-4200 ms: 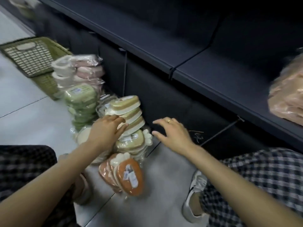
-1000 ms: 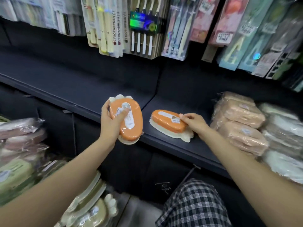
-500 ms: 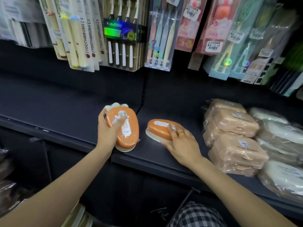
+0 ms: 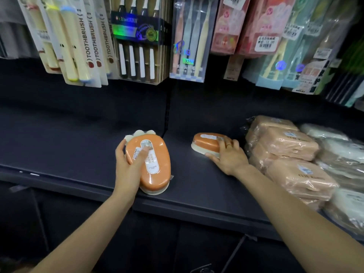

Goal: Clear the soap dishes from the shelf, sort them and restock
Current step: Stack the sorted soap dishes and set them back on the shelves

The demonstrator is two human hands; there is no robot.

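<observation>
Now both hands grip orange soap dishes: left hand (image 4: 128, 166) one (image 4: 149, 164), right hand (image 4: 228, 154) another (image 4: 206, 142).

A retail shop aisle, household and toiletries section. Carded toothbrush packs (image 4: 86, 42) hang in overlapping rows above a dark display shelf (image 4: 59, 134), several bearing barcoded price stickers (image 4: 266, 43). Identical shrink-wrapped boxes (image 4: 289, 146) are stacked as stock at the right of the shelf.
</observation>
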